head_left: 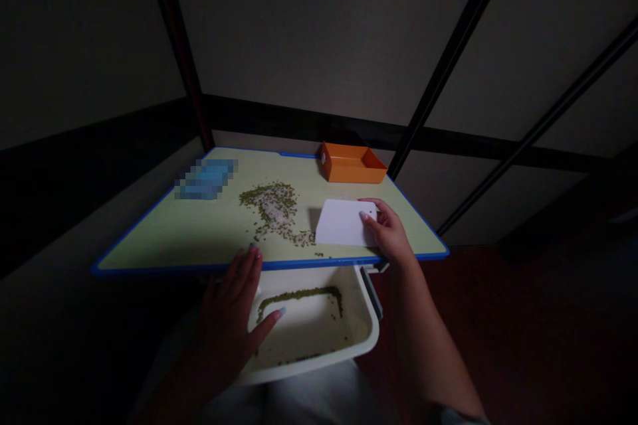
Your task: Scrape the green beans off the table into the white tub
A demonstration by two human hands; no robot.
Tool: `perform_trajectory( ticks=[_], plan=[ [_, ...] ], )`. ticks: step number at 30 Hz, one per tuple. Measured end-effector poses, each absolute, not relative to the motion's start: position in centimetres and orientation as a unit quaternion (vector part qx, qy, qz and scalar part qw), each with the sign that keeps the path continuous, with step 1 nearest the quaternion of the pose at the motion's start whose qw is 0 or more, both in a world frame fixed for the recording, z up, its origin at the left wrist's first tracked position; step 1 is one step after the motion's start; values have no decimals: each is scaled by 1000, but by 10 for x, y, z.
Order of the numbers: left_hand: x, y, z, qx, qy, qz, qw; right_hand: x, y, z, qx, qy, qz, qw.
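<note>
My right hand [391, 234] grips a white plastic scraper [341, 222] by its right end, with the thumb on top. The scraper's left edge is close to the tail of a spread pile of small green and whitish grains [273, 206] on the table [164, 232]. Fingers stretched out, my left hand [234, 309] rests by the table's front edge with its thumb apart over a white tub [366, 335]. Green grains [304, 293] line the far and side edges of the tub's floor, and a few lie scattered nearer me.
An orange open box [355, 172] stands at the table's back right. A blurred blue item [207, 179] lies at the back left. The tub sits under the table's blue front edge, above my lap. Dark panelled walls [309, 33] close in behind the table.
</note>
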State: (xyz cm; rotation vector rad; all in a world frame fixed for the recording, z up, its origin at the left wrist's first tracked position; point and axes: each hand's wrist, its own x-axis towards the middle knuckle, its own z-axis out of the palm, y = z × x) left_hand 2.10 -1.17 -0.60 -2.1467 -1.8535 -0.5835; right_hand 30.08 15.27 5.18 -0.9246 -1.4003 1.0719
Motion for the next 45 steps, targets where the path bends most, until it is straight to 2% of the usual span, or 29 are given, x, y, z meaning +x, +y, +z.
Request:
perform_trajectory(
  ticks=[10,19,45],
  plan=[
    [22,-13,-3,-738,-633,-196,127,299,148,56,-353,-610,495,507],
    [19,-10,-7,-741,-629,-197,126,303,151,51,-367,-602,473,529],
    [19,-11,-8,-740,-627,-207,127,299,149,53,-345,-616,495,506]
  ],
)
